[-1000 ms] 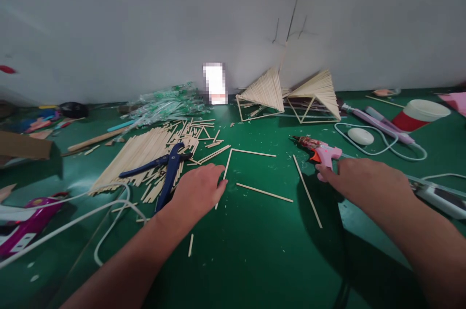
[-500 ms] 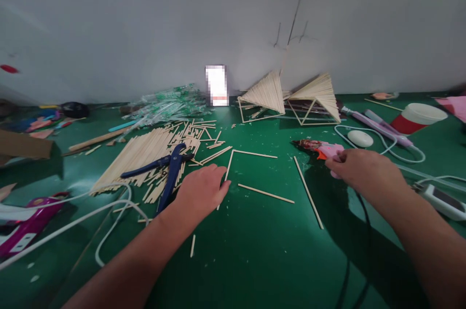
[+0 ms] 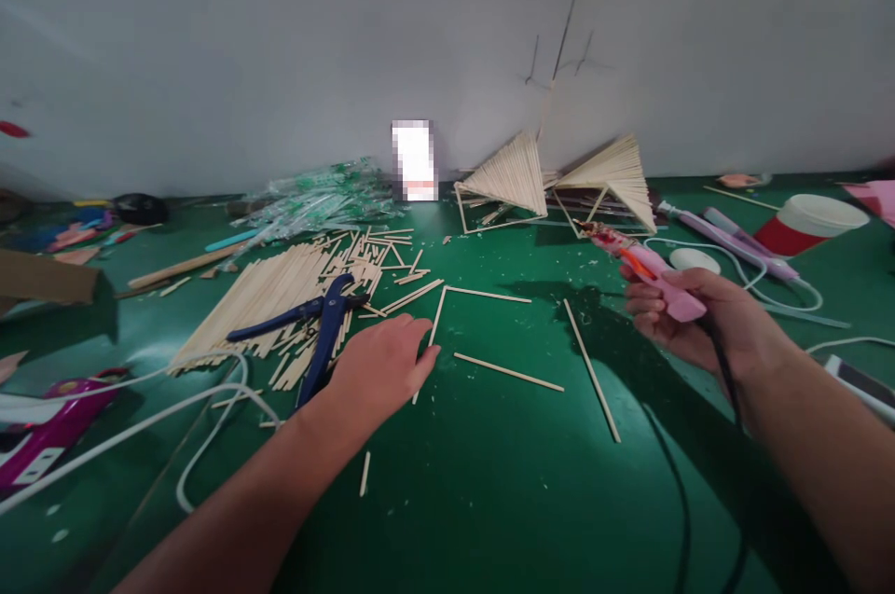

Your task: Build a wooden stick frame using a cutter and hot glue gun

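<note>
My right hand is wrapped round a pink hot glue gun, held above the table with its nozzle pointing to the far left. A dark cord runs down from its handle. My left hand pinches a thin wooden stick lying on the green table. That stick's far end meets a second wooden stick, and the two form a corner. Two loose sticks, one in the middle and one further right, lie apart from the corner.
Blue cutters rest on a pile of sticks at left. Two fan-shaped stick models stand by the wall. A phone leans there. A paper cup, white cables and a magenta tool lie at the sides.
My right hand has lifted the glue gun off the table and turned so its palm side shows. My left hand stays at the same stick. The view has shifted slightly.
</note>
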A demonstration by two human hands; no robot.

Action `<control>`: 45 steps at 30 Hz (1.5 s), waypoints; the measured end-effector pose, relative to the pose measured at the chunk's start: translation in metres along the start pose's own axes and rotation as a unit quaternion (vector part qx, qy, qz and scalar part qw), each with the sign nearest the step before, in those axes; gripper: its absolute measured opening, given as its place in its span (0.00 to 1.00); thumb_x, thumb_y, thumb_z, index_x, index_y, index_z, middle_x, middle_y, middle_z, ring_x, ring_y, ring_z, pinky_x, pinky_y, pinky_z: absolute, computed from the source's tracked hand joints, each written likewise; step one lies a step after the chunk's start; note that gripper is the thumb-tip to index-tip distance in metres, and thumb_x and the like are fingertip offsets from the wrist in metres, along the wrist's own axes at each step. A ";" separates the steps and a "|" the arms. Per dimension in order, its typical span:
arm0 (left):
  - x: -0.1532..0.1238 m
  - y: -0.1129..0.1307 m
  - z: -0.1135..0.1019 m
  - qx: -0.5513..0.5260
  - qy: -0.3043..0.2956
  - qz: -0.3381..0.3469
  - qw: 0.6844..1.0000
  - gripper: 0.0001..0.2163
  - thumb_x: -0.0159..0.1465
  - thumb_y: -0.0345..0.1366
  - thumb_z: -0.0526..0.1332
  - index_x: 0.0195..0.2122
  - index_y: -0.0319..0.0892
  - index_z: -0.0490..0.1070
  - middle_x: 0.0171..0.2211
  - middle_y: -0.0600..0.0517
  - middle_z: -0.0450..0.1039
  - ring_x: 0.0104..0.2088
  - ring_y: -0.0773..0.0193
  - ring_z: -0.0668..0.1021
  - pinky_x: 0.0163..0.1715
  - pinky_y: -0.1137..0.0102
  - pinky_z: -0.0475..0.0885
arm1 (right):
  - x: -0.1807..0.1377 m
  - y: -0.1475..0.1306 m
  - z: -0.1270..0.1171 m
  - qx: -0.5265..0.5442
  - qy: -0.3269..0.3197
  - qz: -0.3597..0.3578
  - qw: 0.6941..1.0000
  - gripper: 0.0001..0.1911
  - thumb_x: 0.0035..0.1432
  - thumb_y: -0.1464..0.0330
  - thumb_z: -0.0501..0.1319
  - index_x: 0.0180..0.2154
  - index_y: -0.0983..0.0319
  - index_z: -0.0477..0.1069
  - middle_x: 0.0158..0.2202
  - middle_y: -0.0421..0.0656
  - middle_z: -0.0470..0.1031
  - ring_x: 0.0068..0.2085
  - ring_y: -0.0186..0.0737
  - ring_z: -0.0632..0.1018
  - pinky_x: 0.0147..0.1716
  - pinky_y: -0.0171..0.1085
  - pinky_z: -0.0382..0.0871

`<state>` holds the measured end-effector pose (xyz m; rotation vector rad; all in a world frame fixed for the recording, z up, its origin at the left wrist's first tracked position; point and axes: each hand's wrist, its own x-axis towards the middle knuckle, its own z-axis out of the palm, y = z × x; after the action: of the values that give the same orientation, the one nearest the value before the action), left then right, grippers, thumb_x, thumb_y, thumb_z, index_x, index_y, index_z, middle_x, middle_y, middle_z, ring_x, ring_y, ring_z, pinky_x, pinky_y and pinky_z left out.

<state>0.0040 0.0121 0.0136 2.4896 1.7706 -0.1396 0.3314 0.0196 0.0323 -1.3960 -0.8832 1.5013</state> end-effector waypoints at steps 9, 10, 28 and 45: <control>0.001 0.001 -0.005 -0.011 -0.009 -0.011 1.000 0.16 0.65 0.42 0.51 0.48 0.42 0.71 0.38 0.45 0.76 0.37 0.54 0.78 0.33 0.64 0.70 | 0.001 0.016 0.021 0.006 -0.043 -0.071 0.997 0.17 0.62 0.57 0.49 0.38 0.60 0.70 0.20 0.32 0.50 0.19 0.31 0.54 0.18 0.33 0.52; 0.001 0.001 -0.006 -0.016 -0.012 -0.017 1.000 0.16 0.65 0.41 0.51 0.49 0.43 0.71 0.38 0.46 0.77 0.37 0.54 0.78 0.33 0.64 0.71 | 0.000 0.018 0.024 -0.004 -0.038 -0.086 0.996 0.16 0.62 0.57 0.50 0.37 0.60 0.70 0.19 0.33 0.52 0.20 0.32 0.56 0.19 0.34 0.54; -0.007 -0.038 0.010 -0.116 0.039 0.147 0.982 0.14 0.64 0.32 0.53 0.48 0.43 0.72 0.50 0.49 0.74 0.51 0.61 0.74 0.54 0.64 0.67 | -0.078 0.074 0.089 -0.196 -0.109 0.018 0.974 0.23 0.56 0.48 0.55 0.30 0.62 0.71 0.20 0.40 0.69 0.20 0.35 0.70 0.18 0.33 0.63; -0.006 -0.037 0.010 -0.092 -0.008 0.189 0.978 0.15 0.66 0.33 0.53 0.51 0.46 0.72 0.56 0.53 0.71 0.53 0.59 0.73 0.54 0.62 0.67 | -0.064 0.078 0.115 -0.475 -0.187 -0.226 0.830 0.15 0.59 0.64 0.52 0.43 0.54 0.75 0.33 0.40 0.80 0.32 0.41 0.79 0.32 0.36 0.72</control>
<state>-0.0332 0.0173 0.0043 2.6177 1.2094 0.0301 0.2064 -0.0606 -0.0035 -1.3702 -2.2493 0.9630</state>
